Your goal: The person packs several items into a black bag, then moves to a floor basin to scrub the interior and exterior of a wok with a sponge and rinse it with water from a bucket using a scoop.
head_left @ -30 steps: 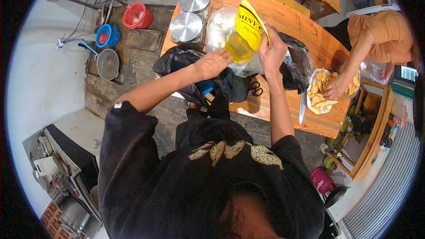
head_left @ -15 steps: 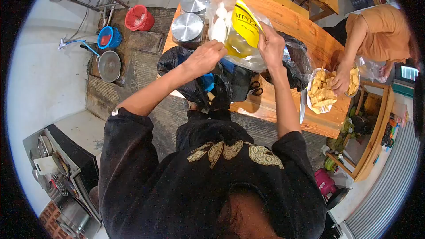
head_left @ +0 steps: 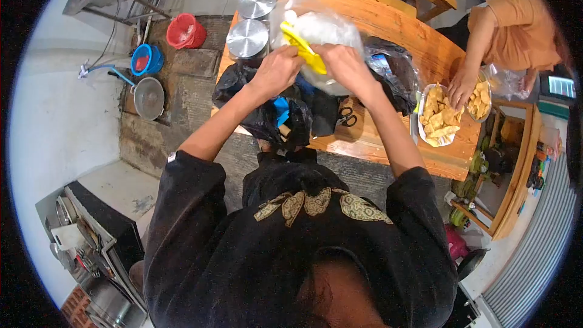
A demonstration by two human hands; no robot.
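Both my hands are up at a yellow printed oil pouch (head_left: 297,41) over the wooden table. My left hand (head_left: 278,71) is closed at the pouch's near left edge, fingertips pinched together. From the right, my right hand (head_left: 343,64) grips the pouch's other side. The pouch looks tipped and narrow now, its print hard to read. Right behind and beneath it is a clear plastic bag (head_left: 328,24) with white contents. Below my hands are black plastic bags (head_left: 234,82) and a pair of black-handled scissors (head_left: 347,116).
Two metal-lidded containers (head_left: 248,39) stand at the table's left end. On the right, a co-worker's hand (head_left: 463,90) touches yellow chips in a white tray (head_left: 419,130). A knife lies beside that tray. Red (head_left: 186,31) and blue (head_left: 147,59) buckets sit on the floor at left.
The pouch has turned from showing its broad printed face to a narrow, tilted view. My right hand has moved left and down, closer to my left hand. The co-worker's hand shifted slightly.
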